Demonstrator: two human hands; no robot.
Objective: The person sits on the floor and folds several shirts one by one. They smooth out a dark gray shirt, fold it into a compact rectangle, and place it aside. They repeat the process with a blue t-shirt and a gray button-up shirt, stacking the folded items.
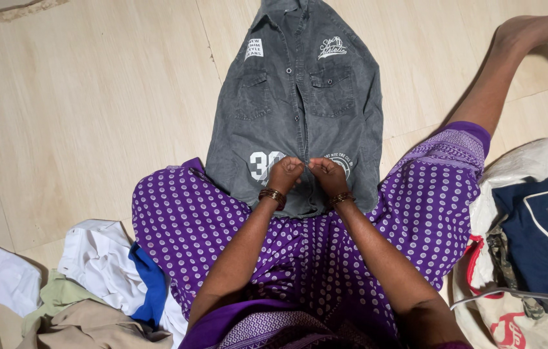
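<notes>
A dark grey denim shirt (pixel 299 90) with white printed patches lies front-up on the floor, collar away from me, its hem on my lap. My left hand (pixel 285 173) and my right hand (pixel 327 173) meet at the button placket near the hem, fingers pinched on the fabric there. Both wrists carry bangles. My lap is covered by a purple dress with white dots (pixel 222 226).
A heap of white, blue, green and tan clothes (pixel 103 278) lies at lower left. At right a white bag (pixel 526 168) holds a folded navy garment (pixel 545 232). My bare leg (pixel 500 71) stretches out at upper right over the pale tiled floor (pixel 80 110).
</notes>
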